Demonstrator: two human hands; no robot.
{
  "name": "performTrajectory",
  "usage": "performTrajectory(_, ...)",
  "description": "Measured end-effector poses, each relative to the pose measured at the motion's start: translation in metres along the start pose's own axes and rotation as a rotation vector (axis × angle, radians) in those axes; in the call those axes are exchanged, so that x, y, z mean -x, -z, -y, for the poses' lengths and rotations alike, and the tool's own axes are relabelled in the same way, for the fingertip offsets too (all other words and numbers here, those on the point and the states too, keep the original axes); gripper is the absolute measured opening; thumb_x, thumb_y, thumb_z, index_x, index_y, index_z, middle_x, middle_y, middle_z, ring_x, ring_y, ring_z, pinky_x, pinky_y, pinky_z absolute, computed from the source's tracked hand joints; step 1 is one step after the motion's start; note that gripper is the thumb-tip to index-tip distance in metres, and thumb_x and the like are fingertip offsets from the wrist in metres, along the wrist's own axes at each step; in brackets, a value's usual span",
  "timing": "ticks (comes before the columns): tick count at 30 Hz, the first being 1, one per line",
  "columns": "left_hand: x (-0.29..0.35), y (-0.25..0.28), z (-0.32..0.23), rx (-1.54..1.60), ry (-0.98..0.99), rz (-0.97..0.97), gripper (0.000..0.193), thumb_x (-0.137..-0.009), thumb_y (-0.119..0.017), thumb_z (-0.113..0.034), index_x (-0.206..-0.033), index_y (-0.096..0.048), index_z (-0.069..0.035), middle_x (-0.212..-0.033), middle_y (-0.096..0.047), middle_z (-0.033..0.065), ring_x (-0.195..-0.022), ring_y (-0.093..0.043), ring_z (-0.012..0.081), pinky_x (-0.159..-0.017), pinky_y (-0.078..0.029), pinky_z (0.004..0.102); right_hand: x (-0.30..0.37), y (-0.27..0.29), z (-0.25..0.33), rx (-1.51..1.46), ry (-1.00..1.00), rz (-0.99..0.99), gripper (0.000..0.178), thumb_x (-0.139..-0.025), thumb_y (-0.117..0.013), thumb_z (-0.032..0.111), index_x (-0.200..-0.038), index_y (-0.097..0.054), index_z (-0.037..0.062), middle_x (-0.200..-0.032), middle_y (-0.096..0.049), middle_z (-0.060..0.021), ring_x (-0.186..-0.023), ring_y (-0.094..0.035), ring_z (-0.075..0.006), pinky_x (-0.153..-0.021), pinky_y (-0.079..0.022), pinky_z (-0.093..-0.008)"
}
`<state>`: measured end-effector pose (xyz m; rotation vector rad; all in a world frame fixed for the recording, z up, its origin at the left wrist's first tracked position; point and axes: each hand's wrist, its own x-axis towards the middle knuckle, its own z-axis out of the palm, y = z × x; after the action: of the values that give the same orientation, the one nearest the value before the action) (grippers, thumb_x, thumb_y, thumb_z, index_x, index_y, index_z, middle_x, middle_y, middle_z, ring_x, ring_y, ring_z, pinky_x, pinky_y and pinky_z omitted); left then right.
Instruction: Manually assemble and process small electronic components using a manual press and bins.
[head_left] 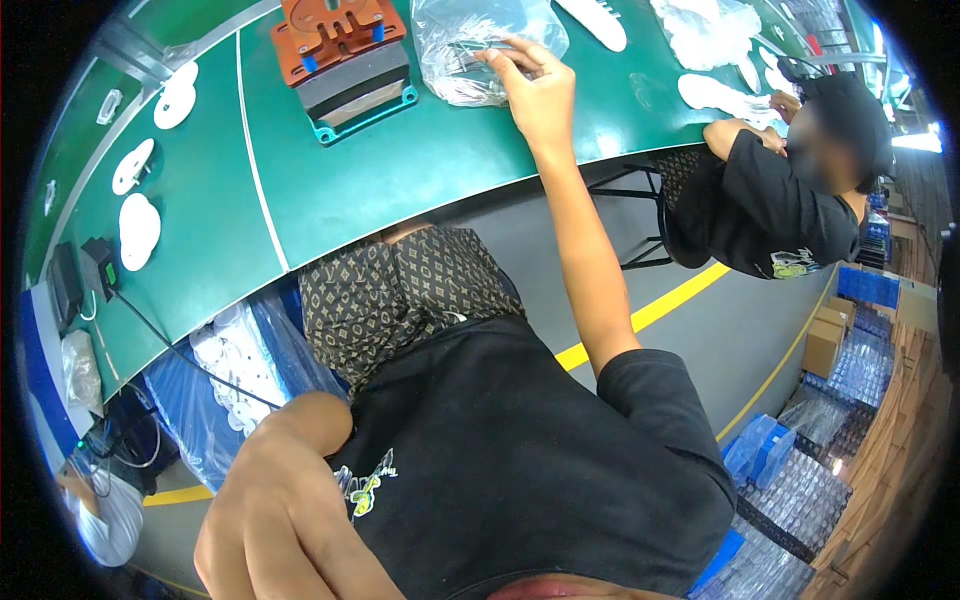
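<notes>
My right hand [540, 85] reaches over a clear plastic bag [435, 30] on the green table. Its thumb and fingers are drawn together above a heap of thin silvery pin-like pieces [462, 60] in the bag. Whatever lies between the fingertips is too small to make out. Left of the bag stands a fixture with an orange slotted top plate [350, 45], a dark block and a teal base [370, 118]. My left hand [285, 510] is raised close to the camera at the lower left, its fingers bent; the fingertips run out of the picture.
White rounded plastic parts [140, 232] lie along the table's [190, 250] left side, near a small black box [98, 265] with a cable. A blue-lined bin [240, 365] of white parts stands below. A co-worker [790, 180] sits at the right, handling white parts.
</notes>
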<state>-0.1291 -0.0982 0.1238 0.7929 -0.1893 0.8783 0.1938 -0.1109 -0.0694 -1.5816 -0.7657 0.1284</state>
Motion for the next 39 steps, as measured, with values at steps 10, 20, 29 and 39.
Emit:
performTrajectory(10, -0.022, 0.126, 0.034, -0.133, 0.034, 0.225, 0.029, -0.095, -0.066, -0.029, -0.089, -0.065, 0.000, -0.089, -0.068, 0.0203, -0.069, -0.069, 0.0277, -0.066, -0.054, 0.0334, 0.027, 0.005, 0.018, -0.039, 0.017, 0.025, 0.027, -0.090, -0.065, 0.003, -0.115, -0.068, -0.0049, -0.094, -0.074, -0.0103, -0.088, -0.066, -0.0120, -0.084, -0.050, -0.0257)
performTrajectory(20, -0.034, 0.172, 0.094, -1.159, 0.601, -0.343, 0.021, -0.089, -0.075, -0.021, -0.089, -0.073, -0.001, -0.072, -0.067, 0.0017, -0.058, -0.062, 0.0064, -0.043, -0.046, 0.0214, 0.099, -0.051, 0.051, -0.266, -0.133, 0.485, 0.023, -0.086, -0.069, 0.004, -0.100, -0.052, 0.0023, -0.079, -0.061, -0.0002, -0.074, -0.056, -0.0061, -0.066, -0.047, -0.0253)
performTrajectory(29, -0.034, 0.175, 0.094, -1.178, 0.577, -0.319, 0.020, -0.087, -0.077, -0.019, -0.088, -0.072, 0.000, -0.073, -0.068, 0.0022, -0.059, -0.062, 0.0063, -0.042, -0.047, 0.0217, 0.095, -0.049, 0.061, -0.180, -0.190, 0.551, 0.019, -0.083, -0.071, 0.006, -0.090, -0.053, 0.0034, -0.075, -0.058, 0.0002, -0.069, -0.053, -0.0063, -0.061, -0.044, -0.0252)
performTrajectory(39, -0.043, 0.170, 0.091, -1.407, 0.629, -0.188, 0.021, -0.088, -0.073, -0.022, -0.089, -0.073, -0.001, -0.068, -0.069, 0.0071, -0.059, -0.064, 0.0094, -0.049, -0.049, 0.0285, 0.073, -0.057, 0.092, 0.130, -0.213, 0.715, 0.018, -0.085, -0.067, 0.008, -0.090, -0.050, 0.0030, -0.068, -0.057, -0.0056, -0.061, -0.056, -0.0146, -0.058, -0.047, -0.0322)
